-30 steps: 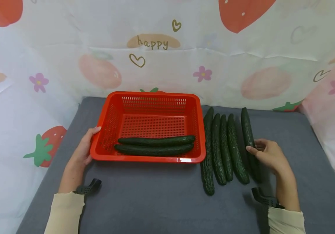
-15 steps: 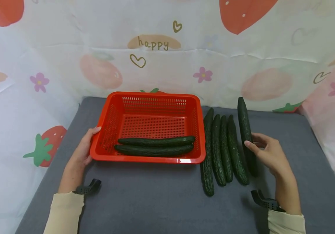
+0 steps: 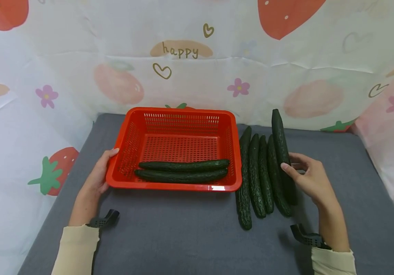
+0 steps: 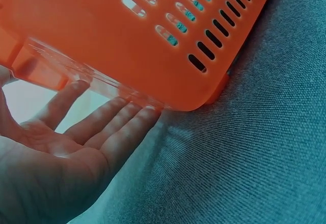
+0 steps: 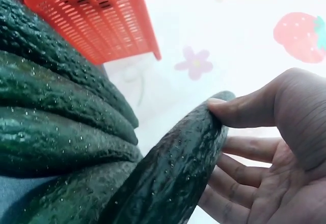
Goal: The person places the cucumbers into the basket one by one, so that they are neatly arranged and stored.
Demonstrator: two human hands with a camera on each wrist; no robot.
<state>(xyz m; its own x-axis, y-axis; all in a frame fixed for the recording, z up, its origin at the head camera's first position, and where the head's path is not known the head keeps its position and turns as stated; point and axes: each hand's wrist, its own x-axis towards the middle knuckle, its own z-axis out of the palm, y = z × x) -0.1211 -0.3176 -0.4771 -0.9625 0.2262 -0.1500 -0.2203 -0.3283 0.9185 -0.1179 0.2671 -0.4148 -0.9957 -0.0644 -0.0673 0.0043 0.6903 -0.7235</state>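
My right hand point(image 3: 308, 175) pinches a dark green cucumber point(image 3: 279, 141) between thumb and fingers, its far end raised. In the right wrist view the held cucumber point(image 5: 173, 168) slants up beside the other cucumbers point(image 5: 56, 117). Several more cucumbers point(image 3: 254, 179) lie side by side on the table, partly covered by the held one. A red plastic basket point(image 3: 172, 186) stands left of them, with two cucumbers point(image 3: 183, 171) lying crosswise in its near part. My left hand point(image 3: 100, 172) holds the basket's left rim, thumb on the edge. The left wrist view shows its fingers point(image 4: 122, 132) against the rim's underside.
A grey cloth covers the table point(image 3: 190, 233). Behind it and at both sides hangs a pale curtain point(image 3: 197, 84) printed with strawberries, hearts and flowers. Black straps with camera mounts point(image 3: 308, 238) sit on both wrists.
The right hand has lifted the cucumber's far end and brought it left, now over the rightmost cucumber of the row. The left hand and basket have stayed put.
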